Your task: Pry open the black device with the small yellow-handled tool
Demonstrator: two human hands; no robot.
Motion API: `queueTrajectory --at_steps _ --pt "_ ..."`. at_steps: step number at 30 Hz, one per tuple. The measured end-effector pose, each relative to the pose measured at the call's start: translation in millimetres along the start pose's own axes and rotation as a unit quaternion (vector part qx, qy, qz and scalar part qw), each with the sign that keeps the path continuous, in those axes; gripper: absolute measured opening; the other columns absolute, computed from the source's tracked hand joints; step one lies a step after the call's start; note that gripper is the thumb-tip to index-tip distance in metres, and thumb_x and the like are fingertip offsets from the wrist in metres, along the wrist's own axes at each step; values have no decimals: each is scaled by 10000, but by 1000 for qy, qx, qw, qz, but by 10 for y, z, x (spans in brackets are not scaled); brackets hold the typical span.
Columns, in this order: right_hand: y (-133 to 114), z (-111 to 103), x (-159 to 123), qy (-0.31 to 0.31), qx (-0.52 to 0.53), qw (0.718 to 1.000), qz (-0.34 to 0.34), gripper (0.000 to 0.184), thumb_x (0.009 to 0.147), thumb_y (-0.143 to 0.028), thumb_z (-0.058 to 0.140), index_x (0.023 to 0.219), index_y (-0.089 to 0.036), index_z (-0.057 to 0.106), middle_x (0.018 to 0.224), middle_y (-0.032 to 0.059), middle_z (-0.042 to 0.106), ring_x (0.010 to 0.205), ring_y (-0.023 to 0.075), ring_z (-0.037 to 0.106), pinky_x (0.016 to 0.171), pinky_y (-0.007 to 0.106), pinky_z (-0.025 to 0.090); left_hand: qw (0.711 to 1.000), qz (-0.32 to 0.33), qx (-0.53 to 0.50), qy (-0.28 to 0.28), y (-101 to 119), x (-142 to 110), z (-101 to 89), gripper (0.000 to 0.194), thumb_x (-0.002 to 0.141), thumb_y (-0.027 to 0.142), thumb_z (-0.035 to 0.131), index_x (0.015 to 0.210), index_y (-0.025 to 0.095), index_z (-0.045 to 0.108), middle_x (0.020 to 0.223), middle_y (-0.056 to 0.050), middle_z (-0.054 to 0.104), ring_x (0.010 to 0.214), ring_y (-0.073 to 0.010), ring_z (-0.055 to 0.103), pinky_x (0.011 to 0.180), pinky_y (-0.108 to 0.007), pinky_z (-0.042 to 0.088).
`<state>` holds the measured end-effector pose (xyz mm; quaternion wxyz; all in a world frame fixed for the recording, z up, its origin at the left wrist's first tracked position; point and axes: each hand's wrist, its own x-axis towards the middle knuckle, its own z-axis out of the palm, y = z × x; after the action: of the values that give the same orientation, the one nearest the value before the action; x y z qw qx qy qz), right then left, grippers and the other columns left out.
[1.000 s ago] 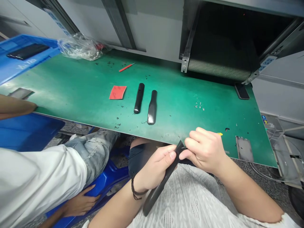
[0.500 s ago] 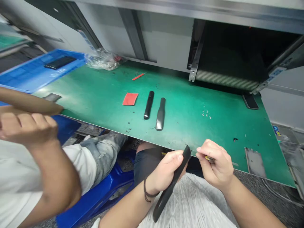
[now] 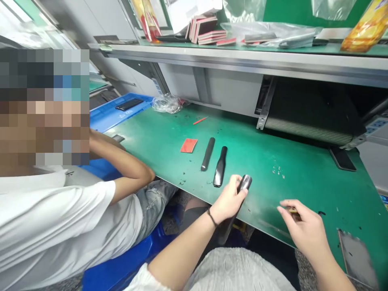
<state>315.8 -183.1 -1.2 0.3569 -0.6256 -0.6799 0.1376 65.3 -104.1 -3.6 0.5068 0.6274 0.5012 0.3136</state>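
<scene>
My left hand (image 3: 227,204) is closed around a long black handle-shaped part (image 3: 246,182), held slanting over the bench's front edge, its upper end tilted away from me. My right hand (image 3: 307,226) hovers over the green bench (image 3: 260,155), apart from that part. Its thumb and index finger are spread, while the other fingers curl around a small yellow object (image 3: 292,210), mostly hidden. Beyond my left hand lie two more black parts, a straight one (image 3: 207,154) and one with a wider near end (image 3: 220,166). A red square pad (image 3: 188,145) lies left of them.
A co-worker in a white shirt (image 3: 91,210) sits at my left, one elbow at the bench edge. Farther back are a blue tray (image 3: 103,117), a plastic bag (image 3: 166,103) and a thin red tool (image 3: 200,120). A phone (image 3: 342,159) and a grey plate (image 3: 357,258) lie right. A loaded shelf (image 3: 242,60) spans above.
The view has tilted up, bringing in the shelf. My left hand has lifted the black part forward and turned it. My right hand has moved away from it, thumb and index finger now apart.
</scene>
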Motion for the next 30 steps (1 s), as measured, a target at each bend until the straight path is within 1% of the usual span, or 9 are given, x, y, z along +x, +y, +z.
queueTrajectory --at_steps 3,8,11,15,19,23,26,27,30 --pt "197 -42 -86 -11 -61 997 -50 258 1017 -445 617 1204 -282 690 944 18 728 721 169 697 668 269 549 992 6 84 95 -20 548 -139 284 982 245 588 1254 170 568 956 -48 647 879 -203 627 839 -331 492" --pt "553 -232 -198 19 -132 988 -73 190 1030 -426 583 1101 -301 707 1032 20 785 770 184 762 661 268 589 952 -9 213 220 -51 1318 -822 342 1044 246 557 1355 108 594 1268 -197 679 1227 -291 631 1091 -417 454" --pt "704 -311 -239 21 -134 989 -66 213 1003 -468 606 1068 -303 724 995 25 786 695 183 754 584 259 585 926 -56 288 239 -184 1659 -1113 321 1038 308 624 1292 113 643 1258 -159 692 1198 -290 659 1078 -495 506" --pt "758 -299 -193 -8 -129 991 -46 241 1024 -484 572 1034 -298 725 1008 47 777 657 186 742 540 261 569 890 -88 383 231 -380 1910 -1186 339 1021 383 667 1256 137 668 1289 -124 678 1168 -272 666 1034 -506 549" --pt "682 -346 26 -11 -166 984 -70 230 1063 -411 525 1049 -270 707 995 49 759 700 178 739 601 264 562 853 -73 469 218 -381 1934 -1173 318 1010 323 584 1161 80 724 1304 -225 645 1293 -360 579 1108 -504 470" --pt "598 -525 505 -82 -259 959 -79 218 1056 -267 500 1019 -217 709 894 33 714 723 168 708 641 274 507 826 -40 523 208 -402 1935 -1302 495 978 397 492 1315 100 697 1437 -294 552 1311 -502 518 1064 -646 442" --pt "712 -685 1128 -95 -302 948 -37 155 1021 -287 585 990 -223 723 899 17 704 809 172 699 706 275 489 818 -22 546 176 -587 2124 -1519 543 990 387 397 1372 102 656 1408 -286 592 1194 -454 615 1033 -583 487" --pt "791 -746 1386 -92 -315 945 -16 158 1021 -305 597 987 -221 726 910 19 705 821 173 695 721 278 488 795 3 585 159 -653 2221 -1597 570 1002 397 324 1374 101 637 1374 -267 620 1164 -420 637 1034 -548 498" --pt "1082 -976 2248 -50 -352 933 63 225 1058 -323 556 1060 -174 724 1048 76 714 919 189 692 828 316 514 781 28 610 134 -734 2539 -1774 632 1000 462 240 1309 92 649 1279 -249 661 1092 -395 666 989 -515 529"
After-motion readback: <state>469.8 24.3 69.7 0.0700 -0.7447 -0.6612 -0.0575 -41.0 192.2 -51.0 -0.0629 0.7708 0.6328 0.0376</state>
